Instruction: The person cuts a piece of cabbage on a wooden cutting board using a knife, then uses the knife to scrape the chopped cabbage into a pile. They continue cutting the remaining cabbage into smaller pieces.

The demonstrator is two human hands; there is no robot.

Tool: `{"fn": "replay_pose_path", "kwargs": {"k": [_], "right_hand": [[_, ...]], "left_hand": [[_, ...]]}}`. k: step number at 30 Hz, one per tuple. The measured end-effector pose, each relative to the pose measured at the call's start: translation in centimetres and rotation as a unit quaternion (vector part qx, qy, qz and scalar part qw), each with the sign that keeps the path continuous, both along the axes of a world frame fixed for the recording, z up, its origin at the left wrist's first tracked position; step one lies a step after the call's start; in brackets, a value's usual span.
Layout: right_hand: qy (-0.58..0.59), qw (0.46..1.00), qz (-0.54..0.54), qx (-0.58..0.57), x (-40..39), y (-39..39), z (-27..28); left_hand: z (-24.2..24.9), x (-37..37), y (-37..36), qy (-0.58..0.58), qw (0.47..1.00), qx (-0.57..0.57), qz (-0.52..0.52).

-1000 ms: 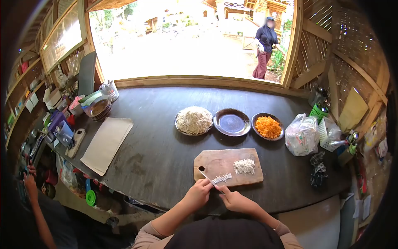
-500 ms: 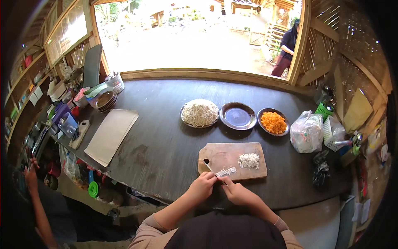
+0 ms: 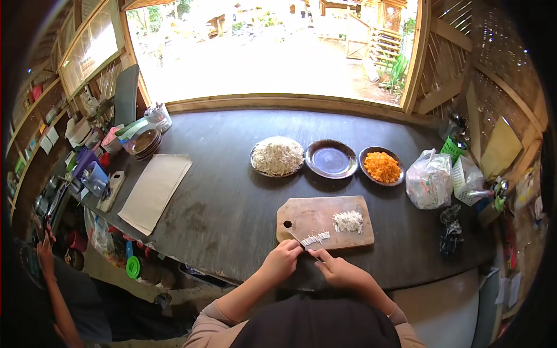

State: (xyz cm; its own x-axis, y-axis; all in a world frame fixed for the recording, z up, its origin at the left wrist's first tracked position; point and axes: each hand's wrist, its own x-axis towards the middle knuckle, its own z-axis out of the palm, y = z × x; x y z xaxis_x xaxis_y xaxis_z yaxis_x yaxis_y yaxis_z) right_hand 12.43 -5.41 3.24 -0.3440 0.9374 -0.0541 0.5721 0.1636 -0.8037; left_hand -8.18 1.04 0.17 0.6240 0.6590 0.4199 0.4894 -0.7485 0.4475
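Observation:
A wooden cutting board [image 3: 307, 217] lies near the table's front edge. On its right half sits a pile of white shreds [image 3: 348, 221], and a short row of white cut pieces [image 3: 315, 238] lies near its front edge. My left hand [image 3: 282, 259] is closed at the board's front left corner, around something too small to make out. Just right of it, my right hand [image 3: 333, 268] has its thumb and fingers closed together at the board's front edge; what they pinch is hidden. Behind the board stand a heaped plate of white shreds [image 3: 277, 156], a dark plate [image 3: 331, 159] and a plate of orange pieces [image 3: 382, 167].
Paper sheets [image 3: 155, 191], stacked brown plates [image 3: 145, 143] and a knife block [image 3: 111, 190] are at the left. A plastic bag [image 3: 429, 180], green basket [image 3: 453, 149] and black bag [image 3: 450, 229] are at the right. Another person's arm [image 3: 55, 290] shows at lower left.
The person outside the window is out of view. My right hand has shifted slightly right and down, a little farther from my left hand. The view has moved slightly.

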Motion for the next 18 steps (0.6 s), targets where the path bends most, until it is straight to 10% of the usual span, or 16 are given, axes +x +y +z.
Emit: {"fn": "replay_pose_path", "kwargs": {"k": [18], "right_hand": [[-0.055, 0.988, -0.027, -0.141, -1.8, 0.8, 3.0]], "left_hand": [[1.1, -0.1, -0.2, 0.010, 1.000, -0.013, -0.011]]}}
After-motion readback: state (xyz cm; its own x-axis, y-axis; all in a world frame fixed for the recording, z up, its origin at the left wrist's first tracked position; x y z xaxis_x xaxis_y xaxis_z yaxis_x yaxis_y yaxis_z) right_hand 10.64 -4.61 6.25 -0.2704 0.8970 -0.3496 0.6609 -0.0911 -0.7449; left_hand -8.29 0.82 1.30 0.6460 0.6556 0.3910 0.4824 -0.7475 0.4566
